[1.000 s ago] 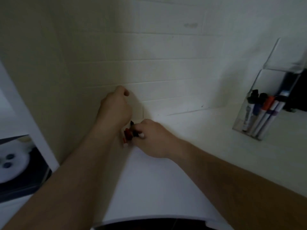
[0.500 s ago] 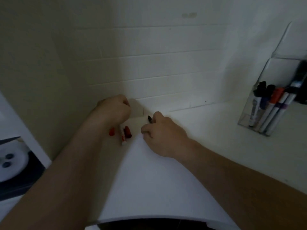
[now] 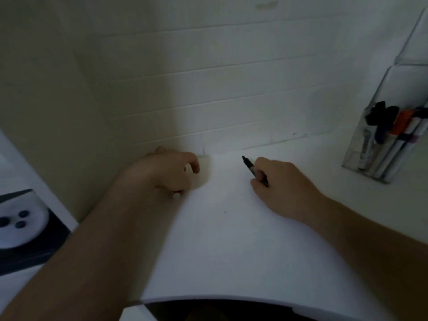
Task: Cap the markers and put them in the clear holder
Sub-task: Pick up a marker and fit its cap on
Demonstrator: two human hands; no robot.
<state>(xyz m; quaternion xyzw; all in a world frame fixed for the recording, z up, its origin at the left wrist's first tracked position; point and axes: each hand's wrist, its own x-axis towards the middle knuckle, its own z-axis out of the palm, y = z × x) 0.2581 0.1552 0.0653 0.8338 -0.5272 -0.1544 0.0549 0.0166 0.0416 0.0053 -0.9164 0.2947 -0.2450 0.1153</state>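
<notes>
My right hand (image 3: 281, 184) grips a black marker (image 3: 251, 167) over the white desk, its uncapped tip pointing up and left toward the wall. My left hand (image 3: 169, 170) lies curled in the back left corner, over a red marker whose white end (image 3: 176, 195) pokes out under the palm; the red caps are hidden. The clear holder (image 3: 354, 158) stands at the far right and contains several capped markers (image 3: 379, 135), black, blue, orange and purple.
A white desk (image 3: 231, 239) with a curved front edge fills the middle. A tiled wall runs behind it and a cream wall bounds the left side. At lower left sits a white device with dark buttons (image 3: 18, 221) on a black base.
My right hand has pulled away to the right with the black marker. My left hand has come down over the red marker and caps, covering them. The view has shifted left and down.
</notes>
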